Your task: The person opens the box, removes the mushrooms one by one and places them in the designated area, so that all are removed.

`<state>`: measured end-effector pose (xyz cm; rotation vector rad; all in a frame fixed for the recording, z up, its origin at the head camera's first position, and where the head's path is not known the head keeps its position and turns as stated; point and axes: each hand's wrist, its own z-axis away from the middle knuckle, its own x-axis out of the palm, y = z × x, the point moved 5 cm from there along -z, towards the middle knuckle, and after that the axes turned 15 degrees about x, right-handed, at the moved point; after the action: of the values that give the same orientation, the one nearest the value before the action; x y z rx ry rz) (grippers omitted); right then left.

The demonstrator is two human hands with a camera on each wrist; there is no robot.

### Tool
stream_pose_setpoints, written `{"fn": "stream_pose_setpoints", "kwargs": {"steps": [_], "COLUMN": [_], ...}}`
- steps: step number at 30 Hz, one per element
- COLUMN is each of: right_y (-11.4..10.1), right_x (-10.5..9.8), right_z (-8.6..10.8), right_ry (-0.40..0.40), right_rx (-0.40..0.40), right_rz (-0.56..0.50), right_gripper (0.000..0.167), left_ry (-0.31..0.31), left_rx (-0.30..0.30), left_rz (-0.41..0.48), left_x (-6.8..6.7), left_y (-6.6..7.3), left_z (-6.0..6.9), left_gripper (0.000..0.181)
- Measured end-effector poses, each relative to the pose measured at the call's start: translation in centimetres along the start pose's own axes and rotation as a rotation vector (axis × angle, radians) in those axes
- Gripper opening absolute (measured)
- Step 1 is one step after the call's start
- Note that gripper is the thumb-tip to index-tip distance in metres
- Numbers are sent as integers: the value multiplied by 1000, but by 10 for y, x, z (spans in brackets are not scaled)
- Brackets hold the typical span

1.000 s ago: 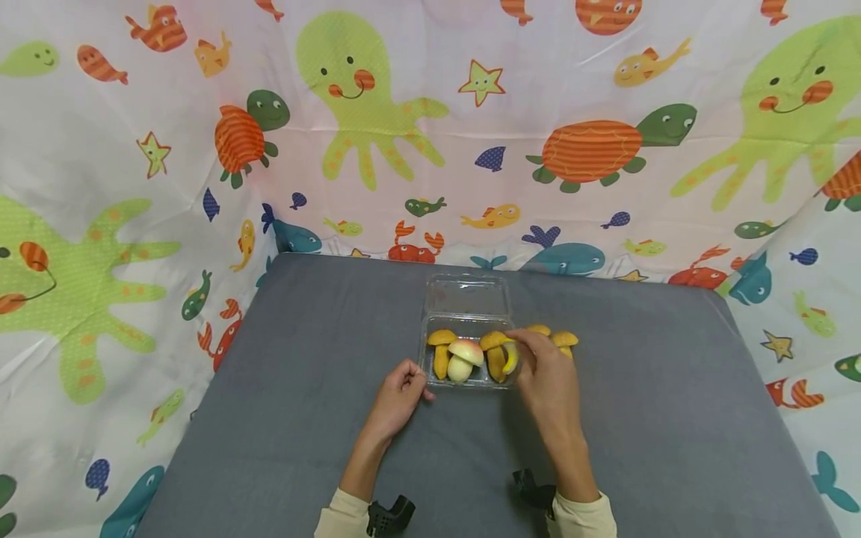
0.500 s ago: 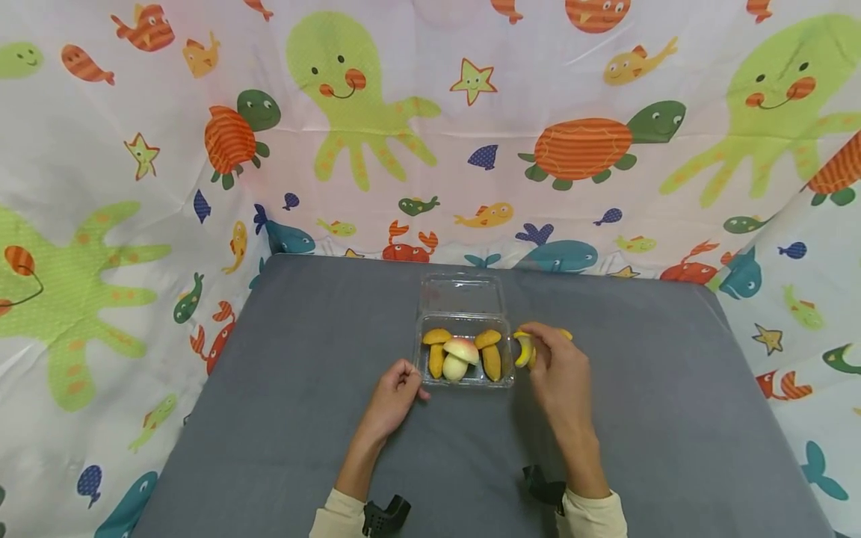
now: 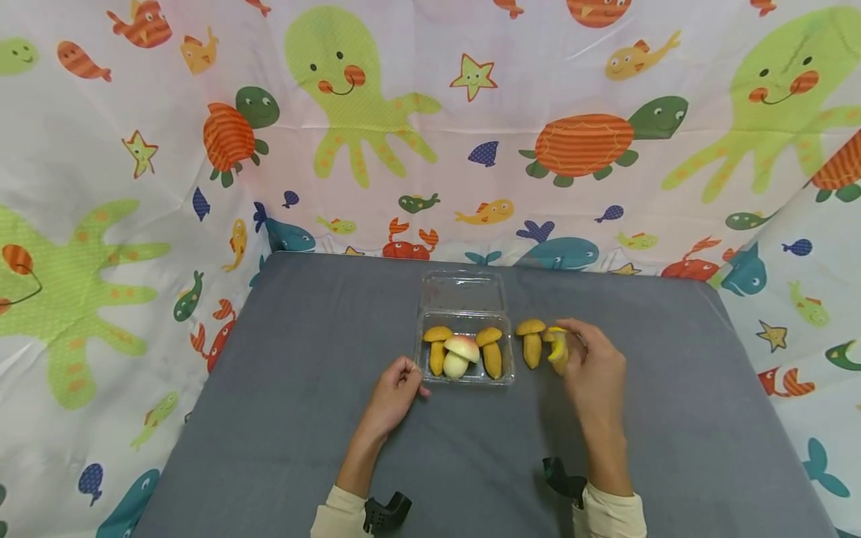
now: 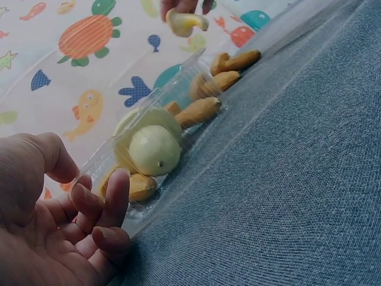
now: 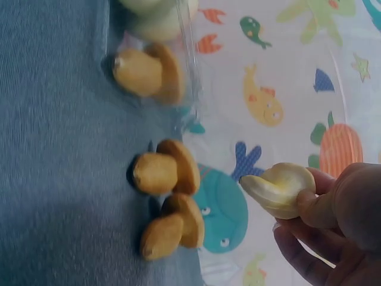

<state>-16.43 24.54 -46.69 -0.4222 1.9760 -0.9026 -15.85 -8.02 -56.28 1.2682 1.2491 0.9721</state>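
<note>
A clear plastic box [image 3: 494, 380] lies on the cloth with its lid tipped back. Inside are two brown toy mushrooms, one at the left [image 3: 437, 351] and one at the right [image 3: 492, 353], flanking a cream mushroom [image 3: 457, 360] with a pinkish cap. My left hand [image 3: 392, 397] pinches the box's front left corner between thumb and curled fingers. To the right of the box, my right hand [image 3: 597, 377] pinches a small pale-yellow toy mushroom [image 5: 278, 187] with a curved stem, held above the cloth. Two more brown mushrooms [image 5: 156, 173] rest below it, one partly hidden in the head view.
Grey cloth [image 3: 303, 321] covers the table. A white curtain [image 3: 444, 172] printed with sea animals hangs behind and at both sides. The raised lid [image 3: 464, 290] points toward the back. Black camera mounts [image 3: 389, 512] sit at both wrists.
My right hand has carried the yellow mushroom rightward, from over the box's right side to over the brown mushrooms beside it. The left hand has stayed at the box corner.
</note>
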Motion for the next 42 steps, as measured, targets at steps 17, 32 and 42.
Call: {"fn": "stream_pose_setpoints", "kwargs": {"steps": [17,32,42], "right_y": [30,36,43], "right_x": [-18,-23,-18], "right_z": [-7,-16,-22], "right_ry": [21,-20,-109], "right_rx": [118,151,208], "right_rz": [59,149,241], "right_gripper": [27,25,24], "left_ry": [6,25,31], "left_rx": [19,-12,-8], "left_rz": [-13,6,13], "left_x": [2,0,-1], "left_y": [1,0,1], "left_z": [0,1,1], "left_gripper": [13,13,12]}}
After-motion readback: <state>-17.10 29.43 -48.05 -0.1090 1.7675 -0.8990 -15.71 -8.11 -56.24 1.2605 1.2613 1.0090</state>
